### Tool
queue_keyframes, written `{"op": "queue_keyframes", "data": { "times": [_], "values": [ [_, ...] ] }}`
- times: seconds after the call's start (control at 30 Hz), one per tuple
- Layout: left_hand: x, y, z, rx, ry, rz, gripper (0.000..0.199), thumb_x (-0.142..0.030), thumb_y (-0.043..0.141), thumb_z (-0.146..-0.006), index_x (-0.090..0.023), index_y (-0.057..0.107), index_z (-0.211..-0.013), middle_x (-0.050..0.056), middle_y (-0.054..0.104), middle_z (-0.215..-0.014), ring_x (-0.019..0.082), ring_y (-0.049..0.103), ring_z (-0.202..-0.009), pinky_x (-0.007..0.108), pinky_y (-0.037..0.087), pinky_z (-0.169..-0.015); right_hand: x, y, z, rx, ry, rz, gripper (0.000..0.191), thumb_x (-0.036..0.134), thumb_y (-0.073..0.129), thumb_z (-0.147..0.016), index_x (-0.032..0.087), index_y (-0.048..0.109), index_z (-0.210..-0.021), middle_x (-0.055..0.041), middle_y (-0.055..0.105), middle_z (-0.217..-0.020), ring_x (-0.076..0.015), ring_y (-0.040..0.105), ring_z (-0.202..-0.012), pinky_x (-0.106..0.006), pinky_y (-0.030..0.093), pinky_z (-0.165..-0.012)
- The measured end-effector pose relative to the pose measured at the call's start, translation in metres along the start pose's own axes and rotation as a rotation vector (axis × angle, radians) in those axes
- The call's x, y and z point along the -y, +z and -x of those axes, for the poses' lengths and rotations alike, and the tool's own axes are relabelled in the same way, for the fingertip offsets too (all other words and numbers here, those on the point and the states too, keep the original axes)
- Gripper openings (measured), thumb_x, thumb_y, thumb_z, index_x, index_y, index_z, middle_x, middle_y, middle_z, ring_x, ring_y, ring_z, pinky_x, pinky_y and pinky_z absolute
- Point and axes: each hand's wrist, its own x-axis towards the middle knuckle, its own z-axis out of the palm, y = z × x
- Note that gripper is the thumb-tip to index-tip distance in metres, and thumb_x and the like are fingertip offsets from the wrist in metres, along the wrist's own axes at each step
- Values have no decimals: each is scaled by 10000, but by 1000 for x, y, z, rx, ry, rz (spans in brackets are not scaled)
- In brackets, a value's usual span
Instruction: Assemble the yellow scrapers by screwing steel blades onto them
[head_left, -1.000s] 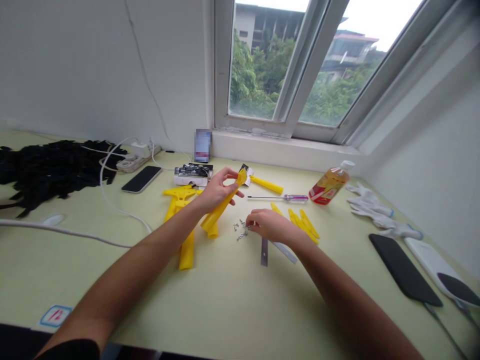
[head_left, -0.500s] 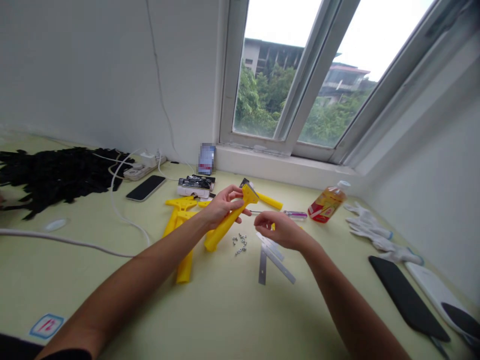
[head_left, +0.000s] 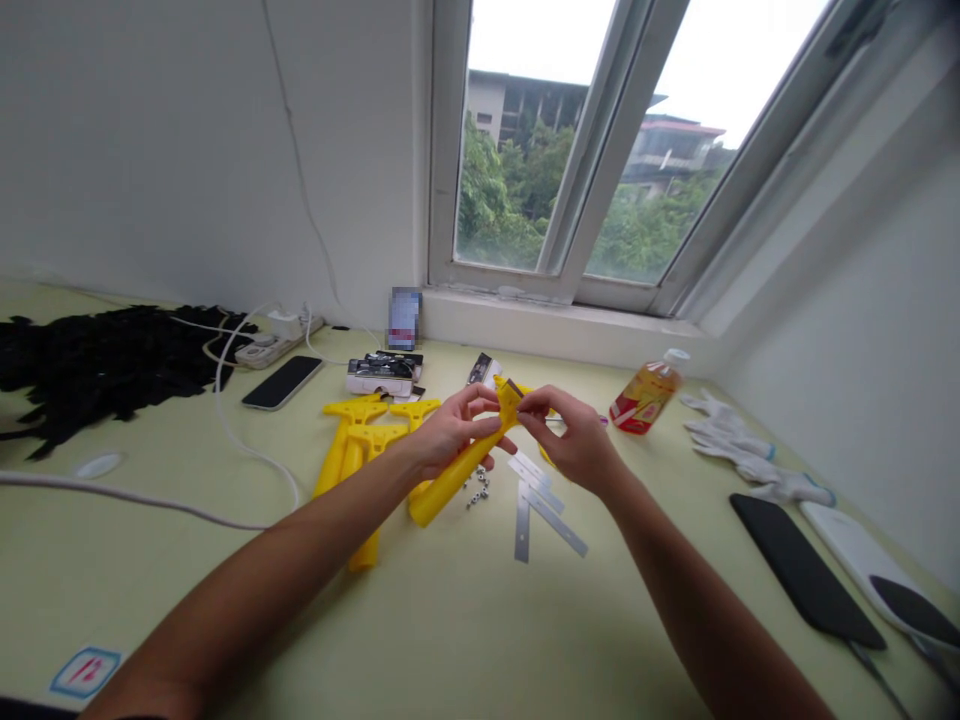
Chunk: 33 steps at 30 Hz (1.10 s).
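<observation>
My left hand (head_left: 452,428) is closed round a yellow scraper (head_left: 456,478), held tilted over the table with its head up and a metal blade at the head's edge. At the scraper's head, my right hand (head_left: 576,440) pinches with thumb and forefinger; anything between those fingertips is hidden or too small to name. Below the hands lies a small heap of screws and nuts (head_left: 478,487). Several flat metal blades (head_left: 555,522) with holes lie fanned out to its right. More yellow scrapers (head_left: 367,438) rest left of my left hand. A screwdriver is mostly hidden behind my right hand.
An orange-red liquid bottle (head_left: 649,392) and white gloves (head_left: 739,450) stand and lie at the right, near a black flat object (head_left: 802,570). Leftward are a phone (head_left: 283,382), a power strip (head_left: 274,343), white cables and a black pile (head_left: 112,360). A small box (head_left: 381,376) sits at the back.
My right hand has moved up and left from above the blades to the scraper's head, where its fingertips now touch. The scraper has turned slightly in my left hand. The view has shifted a little.
</observation>
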Motion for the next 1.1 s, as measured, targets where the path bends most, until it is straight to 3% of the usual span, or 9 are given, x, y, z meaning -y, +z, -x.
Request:
{"op": "queue_keyframes", "data": {
  "times": [0.17, 0.53, 0.8, 1.0, 1.1],
  "values": [
    [0, 3, 1, 25, -17, 9, 360, -287, 784, -743, -199, 512, -961, 70, 564, -1108, 239, 719, -775, 265, 557, -490, -1, 4, 0, -36, 5, -21, 32, 207, 631, -866, 212, 656, -885, -16, 559, -818, -136, 512, -698, -295, 436, -648],
    [6, 2, 0, -8, 15, -62, 431, -224, 826, -675, -192, 485, -938, 95, 526, -1233, 213, 718, -731, 234, 541, -433, -8, 12, 1, -88, 193, -284, 42, 255, 702, -812, 231, 709, -846, 0, 547, -794, -130, 483, -689, -298, 412, -650],
    [6, 2, 1, 7, 26, -73, 378, -262, 802, -709, -196, 493, -915, 93, 537, -1255, 222, 725, -740, 244, 551, -446, -10, 16, 2, -143, 219, -264, 133, 290, 712, -781, 229, 622, -858, -13, 564, -880, -167, 536, -826, -344, 446, -786],
    [7, -6, 0, 66, -42, -116, 375, -260, 790, -726, -192, 479, -925, 107, 517, -1294, 222, 724, -756, 238, 550, -451, -16, 21, 1, -35, 430, -305, 227, 317, 715, -727, 212, 515, -751, 13, 558, -846, -174, 541, -855, -364, 432, -809],
    [10, -9, -2, 74, -72, -100, 386, -259, 793, -723, -187, 475, -931, 111, 524, -1270, 219, 720, -762, 234, 553, -457, -18, 24, 2, 11, 458, -390, 247, 334, 714, -723, 210, 504, -760, 21, 547, -822, -162, 541, -816, -339, 451, -762]
  ]
}}
